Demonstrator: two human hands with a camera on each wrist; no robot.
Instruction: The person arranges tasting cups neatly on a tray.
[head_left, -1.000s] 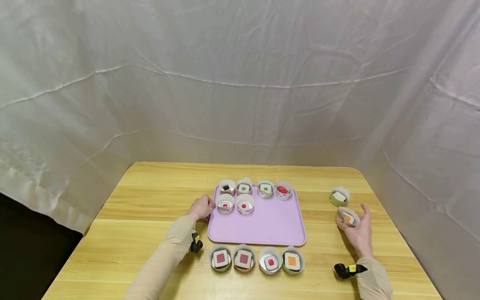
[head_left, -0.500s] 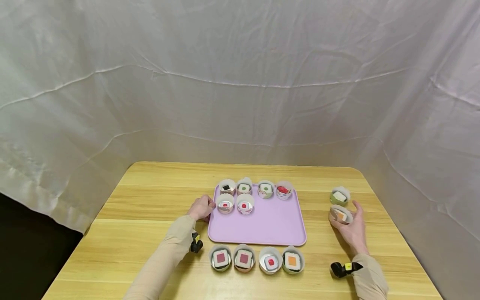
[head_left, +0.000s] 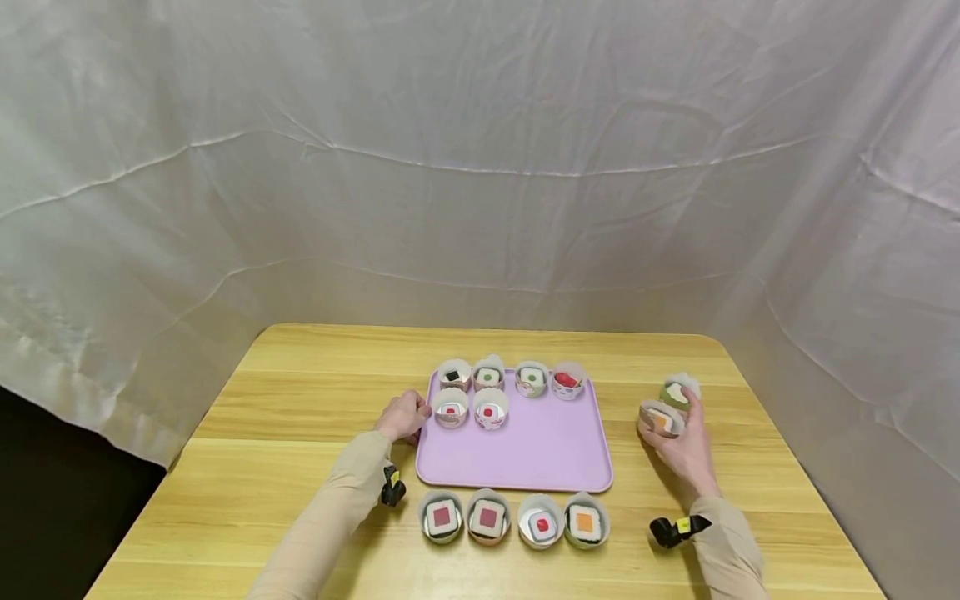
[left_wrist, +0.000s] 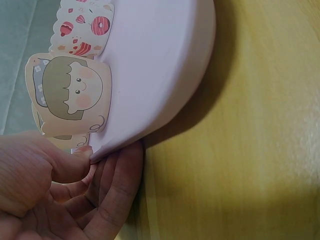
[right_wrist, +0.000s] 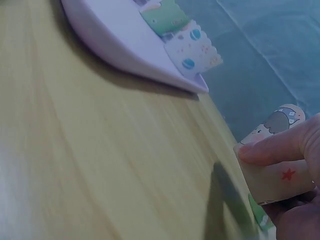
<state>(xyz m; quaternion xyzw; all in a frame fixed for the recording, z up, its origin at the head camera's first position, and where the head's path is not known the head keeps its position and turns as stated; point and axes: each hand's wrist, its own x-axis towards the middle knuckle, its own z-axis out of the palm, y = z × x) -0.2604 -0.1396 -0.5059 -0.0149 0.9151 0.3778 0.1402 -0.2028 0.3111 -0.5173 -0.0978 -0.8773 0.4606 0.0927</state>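
Both grip: our left hand the tray, likely steadying it; right of it, our right hand a cup.

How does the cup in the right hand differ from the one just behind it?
The held cup is beige outside, the rear cup green. The right hand grips the held cup; the rear cup stands on the table. The held cup's filling shows some orange, the rear cup's only white. Both are filled.
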